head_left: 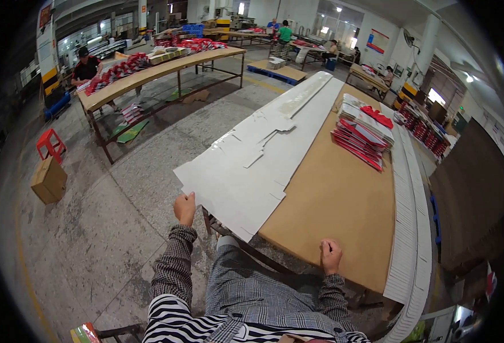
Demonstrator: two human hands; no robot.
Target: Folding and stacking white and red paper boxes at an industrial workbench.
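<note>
Gripping the near corner of the white die-cut cardboard sheets (246,171) with our left hand (184,208), we have the fingers curled around the edge where the stack hangs out past the side of the brown worktable (332,200). Our right hand (331,255) rests at the near edge of the same tabletop, loosely curled into a fist with nothing in it that we can see. The white sheets run in a long overlapping row down the left half of the table, away from us. Further along the table sits a stack of red and white flat cartons (363,132), well apart from both hands, and along the right edge lies a long band of white stacked sheets (409,217). Off to our left on the concrete floor stand a brown cardboard box (49,180) and a red plastic stool (51,144). Beyond them is another long table (149,74) loaded with red items, with a person in dark clothes (85,67) working at its far end. More people sit at tables deep in the hall.
</note>
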